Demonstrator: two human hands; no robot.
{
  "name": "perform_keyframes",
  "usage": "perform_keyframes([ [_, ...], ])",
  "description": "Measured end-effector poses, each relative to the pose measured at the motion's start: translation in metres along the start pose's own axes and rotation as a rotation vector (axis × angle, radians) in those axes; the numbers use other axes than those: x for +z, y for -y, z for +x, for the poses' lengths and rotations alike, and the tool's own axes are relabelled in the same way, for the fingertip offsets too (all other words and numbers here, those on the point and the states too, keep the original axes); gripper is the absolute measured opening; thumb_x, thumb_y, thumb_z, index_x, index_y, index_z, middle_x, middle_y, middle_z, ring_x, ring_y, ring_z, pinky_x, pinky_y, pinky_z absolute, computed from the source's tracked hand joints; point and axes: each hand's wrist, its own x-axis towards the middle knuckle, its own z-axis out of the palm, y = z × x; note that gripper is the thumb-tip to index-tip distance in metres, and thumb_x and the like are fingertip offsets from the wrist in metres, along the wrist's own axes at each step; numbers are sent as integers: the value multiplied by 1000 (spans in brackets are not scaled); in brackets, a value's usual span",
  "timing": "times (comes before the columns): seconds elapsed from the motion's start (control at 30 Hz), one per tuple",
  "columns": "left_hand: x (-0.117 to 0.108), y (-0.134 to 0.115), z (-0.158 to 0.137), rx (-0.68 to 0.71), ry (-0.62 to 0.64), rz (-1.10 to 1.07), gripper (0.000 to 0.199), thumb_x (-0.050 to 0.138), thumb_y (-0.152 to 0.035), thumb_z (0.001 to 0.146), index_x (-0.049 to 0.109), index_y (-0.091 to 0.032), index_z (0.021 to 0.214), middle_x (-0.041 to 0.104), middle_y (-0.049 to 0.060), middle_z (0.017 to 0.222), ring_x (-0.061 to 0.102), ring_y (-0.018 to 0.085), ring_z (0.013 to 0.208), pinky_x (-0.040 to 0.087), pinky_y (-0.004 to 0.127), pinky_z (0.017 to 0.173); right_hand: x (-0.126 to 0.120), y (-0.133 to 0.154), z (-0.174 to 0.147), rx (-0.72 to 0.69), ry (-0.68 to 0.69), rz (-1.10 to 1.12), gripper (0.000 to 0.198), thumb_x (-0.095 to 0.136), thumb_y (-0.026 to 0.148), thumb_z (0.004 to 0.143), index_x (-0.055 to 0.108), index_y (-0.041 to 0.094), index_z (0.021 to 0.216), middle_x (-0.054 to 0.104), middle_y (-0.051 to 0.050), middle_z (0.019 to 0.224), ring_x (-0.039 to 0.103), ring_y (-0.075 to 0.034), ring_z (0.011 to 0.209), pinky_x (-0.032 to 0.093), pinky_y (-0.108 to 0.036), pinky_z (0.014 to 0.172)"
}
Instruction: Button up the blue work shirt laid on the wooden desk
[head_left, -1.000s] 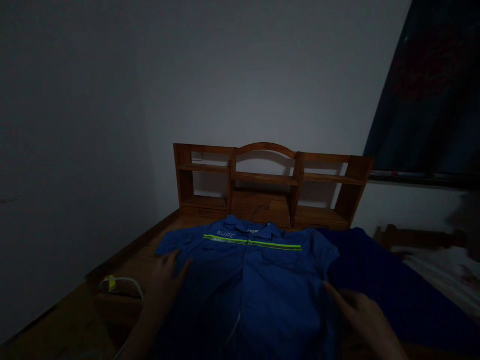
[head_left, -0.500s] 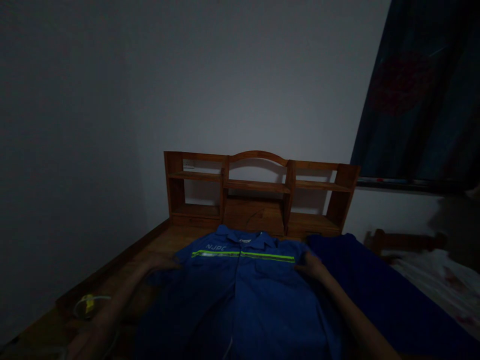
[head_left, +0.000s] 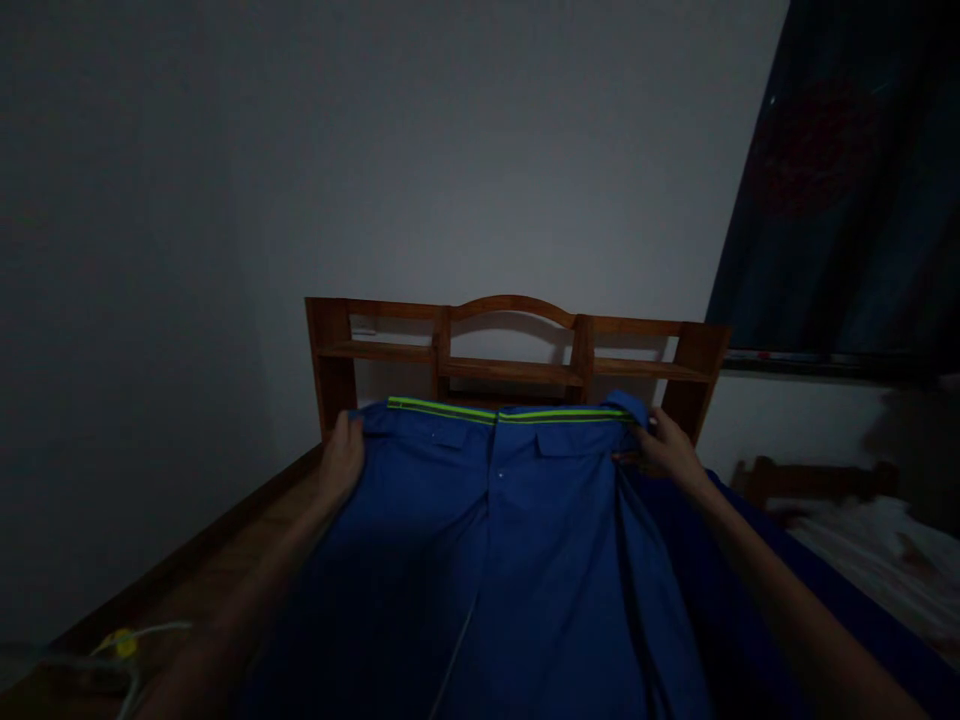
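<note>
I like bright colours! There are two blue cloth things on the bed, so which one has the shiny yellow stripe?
The blue shirt that the left hand and right hand hold up has the stripe along its top. The darker blue cloth beside it is plain.

light: dim | wall: plain, pale | headboard shelf: wooden | right: dark curtain, perhaps patterned

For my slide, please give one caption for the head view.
Left hand and right hand lift a blue work shirt before a wooden shelf.
</note>
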Motion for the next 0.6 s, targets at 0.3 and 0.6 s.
perform_keyframes([
  [0.3, 102, 7, 9, 500, 287, 500, 38, 52, -33, 82, 44, -12, 112, 56, 15, 109, 54, 25, 103, 41, 35, 89, 79, -53, 23, 46, 110, -186, 83, 51, 47, 79, 15, 2, 140, 32, -26, 138, 33, -32, 128, 33, -41, 101],
  [0.6, 129, -12, -74, 397, 329, 413, 23, 33, -26, 89, 54, -18, 98, 54, 12, 104, 50, 24, 102, 38, 35, 88, 120, -1, -53, -167, 316, -309, 46, 45, 28, 84, 43, 13, 128, 35, -17, 137, 41, -25, 123, 34, -32, 99],
])
